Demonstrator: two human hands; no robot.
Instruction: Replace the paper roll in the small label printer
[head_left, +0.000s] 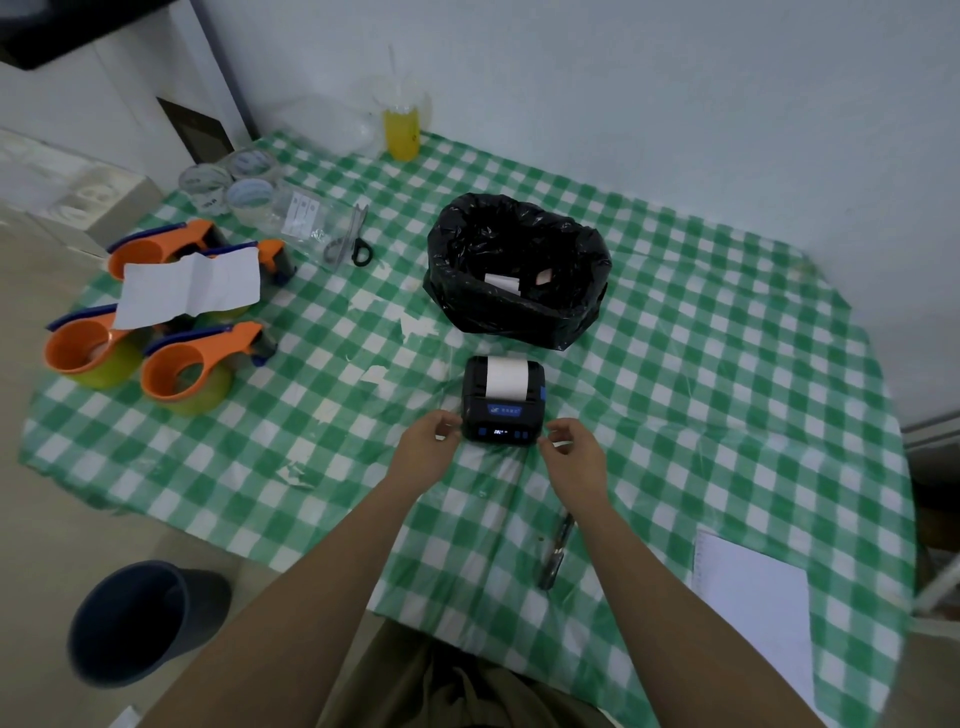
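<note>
The small black label printer (503, 401) sits on the green checked tablecloth near the table's middle, lid down, its front panel lit. A strip of white paper (506, 378) lies over its top. My left hand (432, 435) hovers at the printer's left front corner, fingers curled and apart. At the right front corner is my right hand (569, 444), also with loose fingers. Neither hand holds anything; whether the fingertips touch the casing is unclear. Behind the printer stands a black bin bag (519, 270) with a white paper scrap and a brownish roll core inside.
Several orange tape dispensers (184, 371) and a white sheet lie at the left. Scissors (353, 236), clear tape rolls and a yellow drink cup (401, 130) are at the back. A pen (556, 551) and a notepad (753, 597) lie near right. A dark bucket (140, 621) stands on the floor.
</note>
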